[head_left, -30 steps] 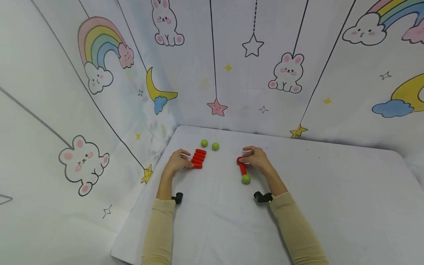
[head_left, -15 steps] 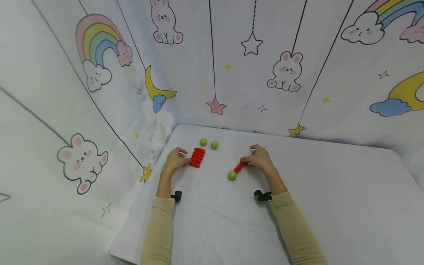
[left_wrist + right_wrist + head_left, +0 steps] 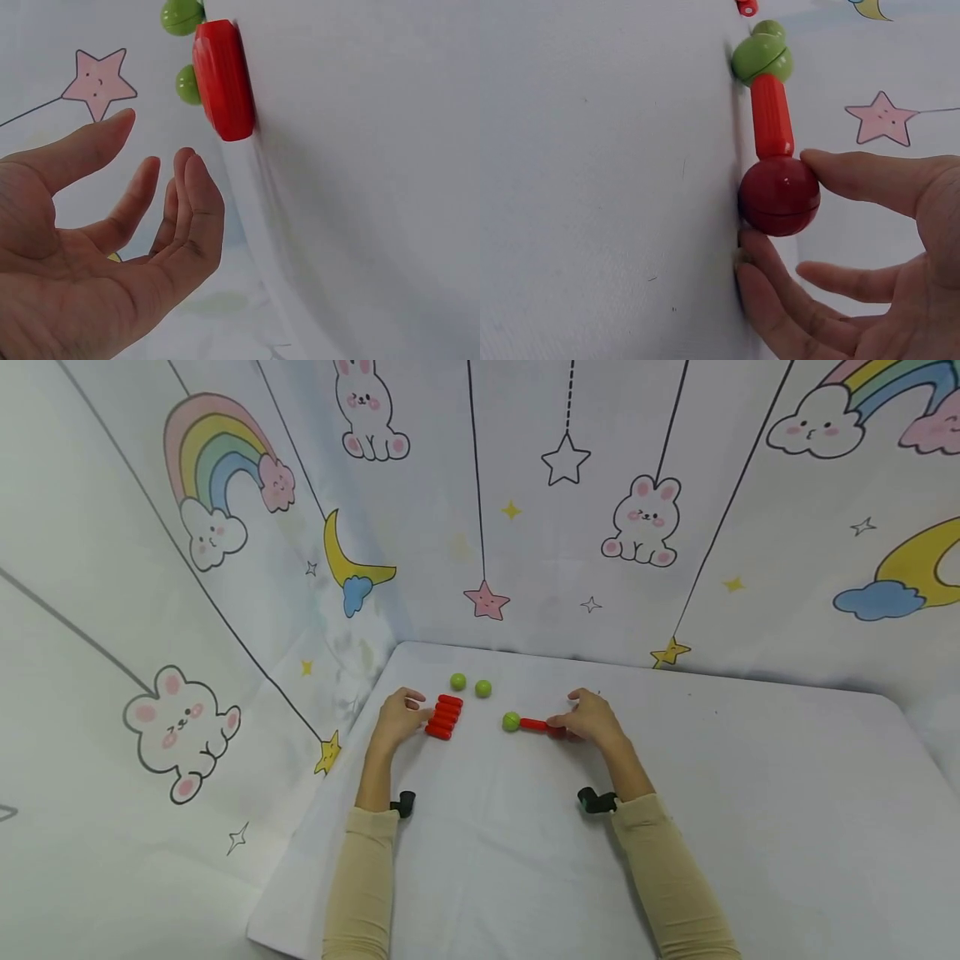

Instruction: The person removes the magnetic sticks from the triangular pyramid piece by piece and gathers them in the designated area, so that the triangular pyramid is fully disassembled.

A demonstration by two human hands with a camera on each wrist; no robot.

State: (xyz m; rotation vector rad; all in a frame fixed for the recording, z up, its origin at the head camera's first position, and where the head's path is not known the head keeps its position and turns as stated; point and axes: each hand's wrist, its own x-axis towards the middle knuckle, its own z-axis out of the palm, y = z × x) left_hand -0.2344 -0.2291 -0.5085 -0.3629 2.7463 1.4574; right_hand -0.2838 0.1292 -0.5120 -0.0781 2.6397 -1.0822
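Note:
My right hand (image 3: 595, 720) pinches a dark red ball (image 3: 780, 196) between thumb and fingers. A red rod (image 3: 534, 725) joins that ball to a green ball (image 3: 511, 722), and this piece lies on the table pointing left. My left hand (image 3: 399, 720), fingers loosely bent, hovers beside a row of several red rods (image 3: 445, 717) lying side by side. In the left wrist view a gap shows between its fingertips and the nearest red rod (image 3: 223, 81); it holds nothing.
Two loose green balls (image 3: 458, 681) (image 3: 483, 688) lie behind the row of rods. White cloth covers the table (image 3: 480, 843). Patterned curtain walls (image 3: 540, 552) rise behind the table and along its left side.
My right hand has turned the joined piece, so its green ball swung from the near side round to the left. My left hand stays by the rods, almost unmoved.

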